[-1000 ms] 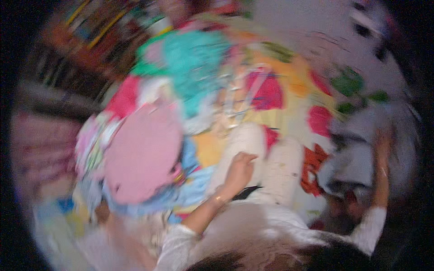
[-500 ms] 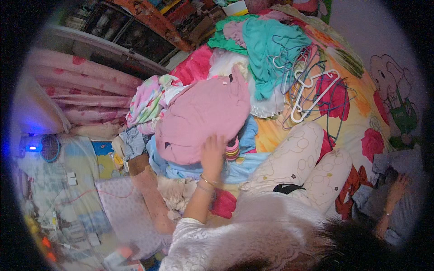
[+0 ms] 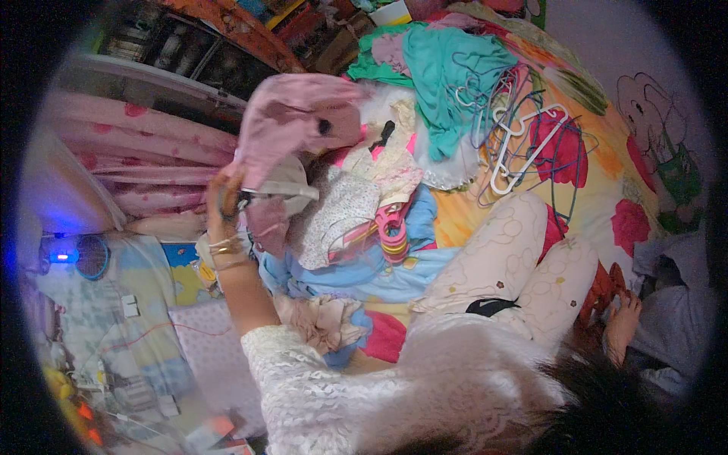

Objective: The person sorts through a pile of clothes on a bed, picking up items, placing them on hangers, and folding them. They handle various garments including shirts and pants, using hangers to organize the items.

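The pink cloth (image 3: 299,114) hangs raised from the left hand (image 3: 224,199), whose fingers and thumb are closed on its near edge; folds hide the fingertips and part of a pale band beneath. A dark spot shows on the cloth, and I cannot tell whether it is a hole or a print. The right hand (image 3: 623,318) lies far off, fingers slightly bent and apart, against rust-red cloth (image 3: 599,292) and grey cloth (image 3: 675,303); its palm is hidden and I cannot tell whether it grips anything. Shadow swallows the far side of the grey cloth.

Beyond the left hand stands a dark cabinet with an orange-brown frame (image 3: 243,32); the things inside are too dim to make out. Past the raised cloth, a white-and-yellow box (image 3: 390,14) is cut off at the upper edge, its contents out of sight.

Just right of the left hand lies thin white speckled fabric (image 3: 341,216), touching a stack of pink and yellow plastic loops (image 3: 393,235), with smooth blue cloth (image 3: 364,277) rumpled beneath. Crumpled beige cloth (image 3: 322,322) sits nearer the body. Farther out, between the hands, are a soft, bunched teal cloth (image 3: 455,72) and a tangle of slim hangers (image 3: 500,188) on the flowered bedsheet (image 3: 455,220).
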The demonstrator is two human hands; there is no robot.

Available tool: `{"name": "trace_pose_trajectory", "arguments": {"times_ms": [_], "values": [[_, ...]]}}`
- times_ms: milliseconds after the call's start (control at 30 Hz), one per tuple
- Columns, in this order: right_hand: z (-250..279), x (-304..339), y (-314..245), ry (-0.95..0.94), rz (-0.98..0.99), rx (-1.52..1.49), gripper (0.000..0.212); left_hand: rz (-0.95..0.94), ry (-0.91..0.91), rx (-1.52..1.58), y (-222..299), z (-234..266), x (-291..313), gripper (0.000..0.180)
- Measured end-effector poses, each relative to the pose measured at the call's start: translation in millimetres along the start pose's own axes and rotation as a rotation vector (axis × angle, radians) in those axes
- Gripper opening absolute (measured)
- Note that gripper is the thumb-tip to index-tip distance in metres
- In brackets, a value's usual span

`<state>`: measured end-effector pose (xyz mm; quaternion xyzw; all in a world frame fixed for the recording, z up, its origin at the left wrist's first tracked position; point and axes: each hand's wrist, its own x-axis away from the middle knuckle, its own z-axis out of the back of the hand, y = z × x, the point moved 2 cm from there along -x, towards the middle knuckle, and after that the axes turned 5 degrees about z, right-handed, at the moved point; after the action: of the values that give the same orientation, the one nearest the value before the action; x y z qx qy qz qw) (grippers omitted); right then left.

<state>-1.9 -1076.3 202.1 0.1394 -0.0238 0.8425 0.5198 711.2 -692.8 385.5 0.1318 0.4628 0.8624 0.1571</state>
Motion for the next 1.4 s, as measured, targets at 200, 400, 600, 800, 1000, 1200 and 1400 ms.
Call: {"name": "trace_pose_trajectory", "arguments": {"times_ms": [200, 400, 600, 800, 1000, 1200, 1400], "values": [[-7, 4, -20, -0.001, -0.008, -0.078, 0.039, -0.047, 0.000, 0.351, 126, 35, 22, 0.024], [-4, 3, -41, 0.036, 0.027, -0.152, 0.040, -0.166, -0.023, 0.482, 164, 54, 31, 0.023], [4, 4, -46, 0.114, 0.065, -0.154, 0.039, -0.274, -0.076, 0.605, 183, 57, 42, 0.023], [29, 2, -64, 0.126, 0.077, -0.261, 0.038, -0.376, -0.222, 0.686, 219, 30, 59, 0.022], [116, -1, -119, 0.370, 0.301, -0.735, 0.036, -0.395, -0.620, 0.819, 252, -84, 62, 0.023], [268, 24, -161, 0.839, 0.618, -1.001, 0.047, -0.228, -0.900, 0.986, 292, -284, 140, 0.016], [275, 39, -121, 0.939, 0.269, -0.206, 0.051, -0.047, -1.162, 1.081, 313, -396, 247, 0.017]]}}
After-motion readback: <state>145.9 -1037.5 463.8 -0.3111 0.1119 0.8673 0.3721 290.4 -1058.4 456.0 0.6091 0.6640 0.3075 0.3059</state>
